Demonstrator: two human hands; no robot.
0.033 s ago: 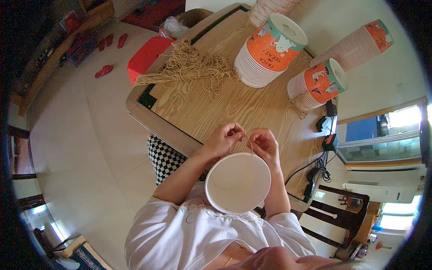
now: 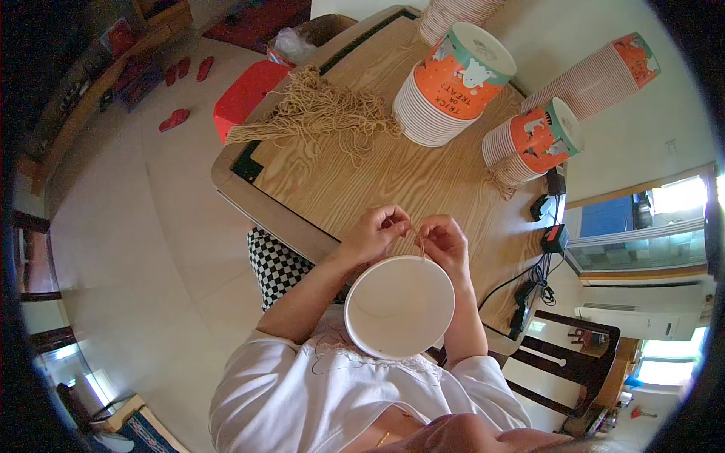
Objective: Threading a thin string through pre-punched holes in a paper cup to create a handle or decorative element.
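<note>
A heap of twine (image 2: 325, 113) lies on the table (image 2: 317, 185) beyond the left hand (image 2: 375, 234), whose fingertips bend inward; their grip cannot be determined. The white tub (image 2: 399, 309) sits just nearside of both hands, cord (image 2: 424, 252) at its rim pinched by the right hand (image 2: 447, 241). Beyond that hand stand stacked printed tubs (image 2: 442, 102).

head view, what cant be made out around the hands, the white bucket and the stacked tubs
Head view: what the left hand pinches, if anything; its curled fingers hide it.
Head view: where the string ends; too thin to follow.
Head view: the white bucket's outer wall; hidden behind its rim.
Head view: the farthest tub stack; cut off by the upper edge.
</note>
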